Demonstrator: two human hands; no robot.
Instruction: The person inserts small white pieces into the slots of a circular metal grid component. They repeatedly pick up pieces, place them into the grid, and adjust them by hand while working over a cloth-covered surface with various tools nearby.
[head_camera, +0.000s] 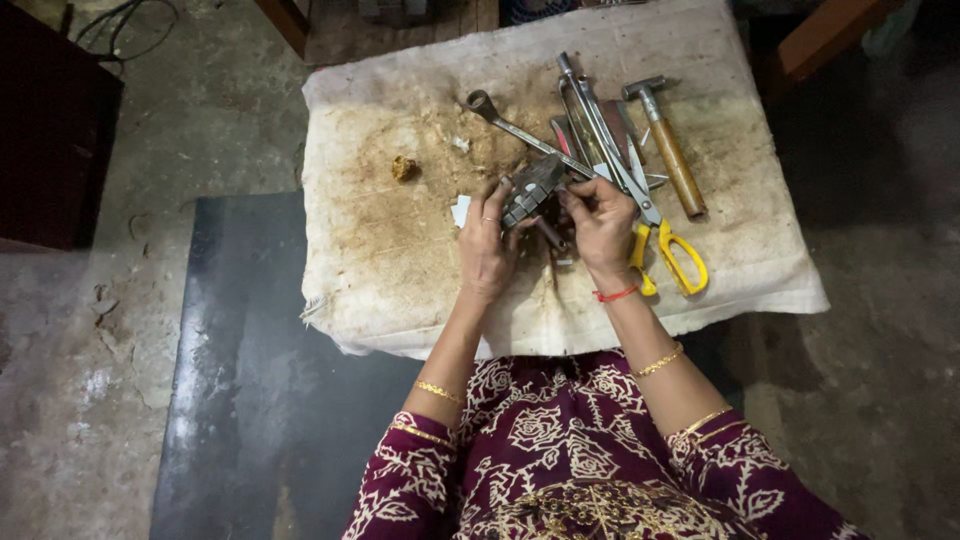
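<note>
Left hand (487, 243), right hand (600, 225) — raised, fingers curled.

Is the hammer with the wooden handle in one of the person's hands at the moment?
No, the hammer lies on the cloth, apart from both hands, which hold a grey metal piece.

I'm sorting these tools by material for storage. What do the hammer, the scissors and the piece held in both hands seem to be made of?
Hammer: grey metal head, handle brown and grained, likely wood.
Scissors: dull steel-looking blades, glossy yellow handles, probably plastic.
Held piece, gripped by left hand and right hand: flat, dark grey with a faint sheen, apparently metal; exact kind unclear.
</note>
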